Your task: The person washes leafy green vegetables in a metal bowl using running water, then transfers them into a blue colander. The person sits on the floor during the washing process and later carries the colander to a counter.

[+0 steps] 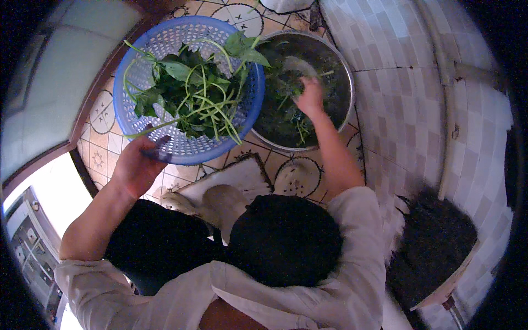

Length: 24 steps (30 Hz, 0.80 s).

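A blue perforated plastic colander [136, 107] is gripped at its near left rim by my left hand [142, 161]. Leafy greens with long pale stems [202, 88] lie heaped inside it, some stems hanging over the rim. To its right stands a wide round metal basin [348, 78], partly covered by the colander's edge. Dark water [326, 111] fills the basin, with more greens [303, 132] in it. My right hand [309, 97] reaches into the basin and its fingers are blurred among the greens. Whether they close on a stem is unclear.
Patterned floor tiles [101, 159] lie under the vessels. A tiled wall [396, 115] rises close on the right, with a dark-bristled brush or broom [433, 243] against it. Part of a pale container [286, 5] shows at the top. A pale mat [239, 177] lies before my knees.
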Motion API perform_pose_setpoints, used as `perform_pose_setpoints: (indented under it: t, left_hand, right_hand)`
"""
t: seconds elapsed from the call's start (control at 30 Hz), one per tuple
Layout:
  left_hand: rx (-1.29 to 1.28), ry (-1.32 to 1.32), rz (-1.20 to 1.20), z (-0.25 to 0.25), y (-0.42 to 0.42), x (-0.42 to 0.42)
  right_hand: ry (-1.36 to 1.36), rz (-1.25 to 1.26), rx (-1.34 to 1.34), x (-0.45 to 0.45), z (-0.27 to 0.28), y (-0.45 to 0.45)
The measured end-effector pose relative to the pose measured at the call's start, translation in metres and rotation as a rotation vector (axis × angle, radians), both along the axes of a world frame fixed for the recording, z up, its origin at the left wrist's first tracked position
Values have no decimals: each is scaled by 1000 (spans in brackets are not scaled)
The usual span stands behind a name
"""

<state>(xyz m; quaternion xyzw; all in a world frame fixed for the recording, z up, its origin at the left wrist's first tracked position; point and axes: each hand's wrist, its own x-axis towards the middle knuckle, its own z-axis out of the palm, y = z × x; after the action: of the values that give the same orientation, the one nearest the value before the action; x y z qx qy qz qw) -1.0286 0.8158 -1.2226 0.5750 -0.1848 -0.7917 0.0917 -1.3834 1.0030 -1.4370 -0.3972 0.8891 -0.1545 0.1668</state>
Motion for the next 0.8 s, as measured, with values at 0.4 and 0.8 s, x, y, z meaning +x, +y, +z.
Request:
perform_pose_setpoints:
  t: [0.4, 0.8]
  left_hand:
    - [-2, 28, -66, -4, 0, 8]
    - [80, -22, -249, 3, -11, 14]
  right_hand:
    - [228, 49, -677, 17, 168, 44]
    - [-59, 299, -1079, 95, 287, -24]
